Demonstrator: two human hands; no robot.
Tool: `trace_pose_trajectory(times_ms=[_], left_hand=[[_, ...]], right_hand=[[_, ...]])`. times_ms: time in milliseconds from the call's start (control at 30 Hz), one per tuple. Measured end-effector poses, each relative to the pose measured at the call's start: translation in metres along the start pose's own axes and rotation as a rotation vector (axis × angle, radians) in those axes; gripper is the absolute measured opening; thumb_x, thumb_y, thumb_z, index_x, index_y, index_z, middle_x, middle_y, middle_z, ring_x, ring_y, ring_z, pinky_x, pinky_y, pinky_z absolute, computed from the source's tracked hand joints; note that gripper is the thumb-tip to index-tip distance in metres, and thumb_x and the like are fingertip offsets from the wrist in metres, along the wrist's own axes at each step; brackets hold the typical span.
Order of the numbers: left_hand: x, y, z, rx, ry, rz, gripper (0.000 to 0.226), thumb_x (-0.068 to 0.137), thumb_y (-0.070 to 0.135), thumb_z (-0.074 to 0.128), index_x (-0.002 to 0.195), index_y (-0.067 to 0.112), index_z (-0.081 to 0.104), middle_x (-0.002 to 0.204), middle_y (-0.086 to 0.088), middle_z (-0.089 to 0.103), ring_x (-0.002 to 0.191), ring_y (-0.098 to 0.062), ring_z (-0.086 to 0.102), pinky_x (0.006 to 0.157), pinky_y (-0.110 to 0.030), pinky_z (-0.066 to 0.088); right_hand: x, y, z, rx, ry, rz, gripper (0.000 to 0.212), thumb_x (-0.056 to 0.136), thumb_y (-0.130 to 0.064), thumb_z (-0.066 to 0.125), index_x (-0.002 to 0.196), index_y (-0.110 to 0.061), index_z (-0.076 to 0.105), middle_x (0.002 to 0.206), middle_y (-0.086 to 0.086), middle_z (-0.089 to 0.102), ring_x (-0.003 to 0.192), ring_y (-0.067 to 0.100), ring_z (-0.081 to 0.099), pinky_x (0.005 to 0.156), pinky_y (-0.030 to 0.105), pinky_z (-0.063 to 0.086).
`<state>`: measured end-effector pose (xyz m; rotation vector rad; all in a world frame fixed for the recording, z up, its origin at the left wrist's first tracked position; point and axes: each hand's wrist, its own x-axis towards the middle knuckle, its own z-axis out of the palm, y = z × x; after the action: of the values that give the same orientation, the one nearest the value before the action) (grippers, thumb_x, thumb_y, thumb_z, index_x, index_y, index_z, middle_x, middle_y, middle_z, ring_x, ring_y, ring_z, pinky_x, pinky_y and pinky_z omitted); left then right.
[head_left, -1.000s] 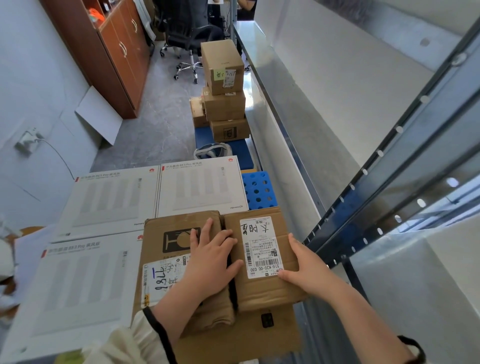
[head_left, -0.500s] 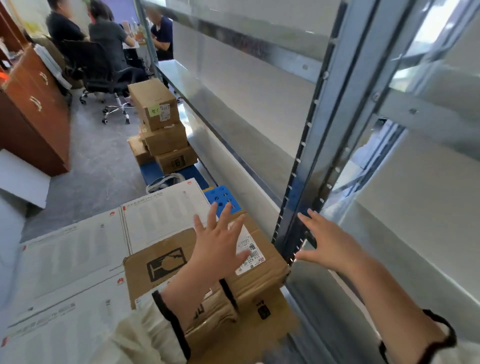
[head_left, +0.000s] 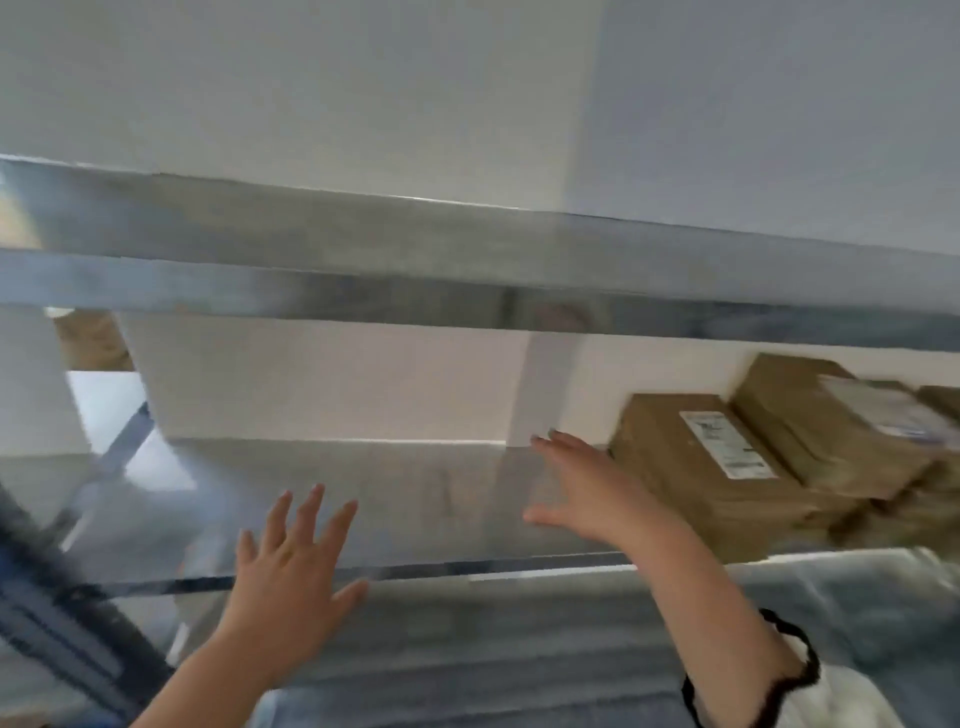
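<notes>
View has swung up from the parcels to the shelf (head_left: 415, 483). I read left hand (head_left: 296, 566) and right hand (head_left: 587, 493) both spread wide, empty; right hand lies just beside, possibly touching, the labelled box (head_left: 670, 467).

A storeroom, by the look of it: bare metal rack shelves (head_left: 415, 488) run along a plain white wall (head_left: 311, 379), with brown cardboard parcels (head_left: 691, 499) (printed shipping labels (head_left: 724, 444) on top) stacked at the right.

Stacked cardboard boxes (head_left: 670, 467) cut off at the right edge, shipping label (head_left: 724, 444) (print smeared by blur) illegible.
</notes>
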<state>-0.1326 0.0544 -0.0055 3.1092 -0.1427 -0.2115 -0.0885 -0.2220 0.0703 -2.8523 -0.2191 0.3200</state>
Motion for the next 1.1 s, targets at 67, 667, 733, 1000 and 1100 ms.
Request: trace_pose_trajectory(times_ms=[67,667,733,1000,1100], left_hand=[[0.026,0.038,0.001,-0.008,-0.042,0.073,0.079,0.089,0.065,0.035,0.150,0.034,-0.005,0.159,-0.002,-0.013,0.146,-0.031,-0.009,0.116,-0.050,0.014],[0.175,0.389,0.003,-0.320,-0.117,0.347,0.082,0.089,0.067,0.033,0.152,0.025,0.001,0.158,-0.005,0.017,0.143,-0.030,0.017,0.113,-0.046,0.026],[0.182,0.401,0.010,-0.482,-0.185,0.262,0.092,0.084,0.071,0.039,0.151,0.024,-0.003,0.151,-0.005,0.035,0.134,-0.030,0.037,0.107,-0.045,0.037],[0.187,0.415,0.011,-0.978,-0.402,0.167,0.085,0.081,0.046,0.067,0.146,0.030,0.015,0.141,0.006,0.049,0.118,-0.017,0.055,0.096,-0.033,0.047],[0.186,0.413,0.011,-1.082,-0.399,0.146,0.078,0.081,0.039,0.070,0.142,0.033,0.022,0.131,0.008,0.055,0.095,-0.008,0.056,0.068,-0.018,0.050]], right_hand=[[-0.022,0.048,-0.016,0.072,0.038,0.141,0.089,0.080,-0.044,0.069,0.150,-0.027,0.018,0.157,-0.005,0.014,0.142,0.016,0.021,0.112,0.033,0.025],[-0.046,0.316,-0.046,0.165,0.093,0.396,0.069,0.088,-0.049,0.055,0.146,-0.025,0.027,0.153,-0.001,0.028,0.140,0.014,0.026,0.113,0.035,0.027],[-0.036,0.323,-0.038,0.154,0.107,0.370,0.067,0.089,-0.053,0.049,0.146,-0.025,0.026,0.153,0.000,0.028,0.140,0.015,0.028,0.111,0.037,0.031],[-0.014,0.335,-0.019,0.217,0.162,0.431,0.065,0.088,-0.049,0.054,0.141,-0.023,0.029,0.150,0.007,0.031,0.131,0.027,0.041,0.105,0.039,0.040],[-0.009,0.335,-0.022,0.407,0.261,0.408,0.040,0.089,-0.039,0.058,0.125,-0.025,0.047,0.127,-0.008,0.056,0.117,0.012,0.054,0.093,0.026,0.044]])
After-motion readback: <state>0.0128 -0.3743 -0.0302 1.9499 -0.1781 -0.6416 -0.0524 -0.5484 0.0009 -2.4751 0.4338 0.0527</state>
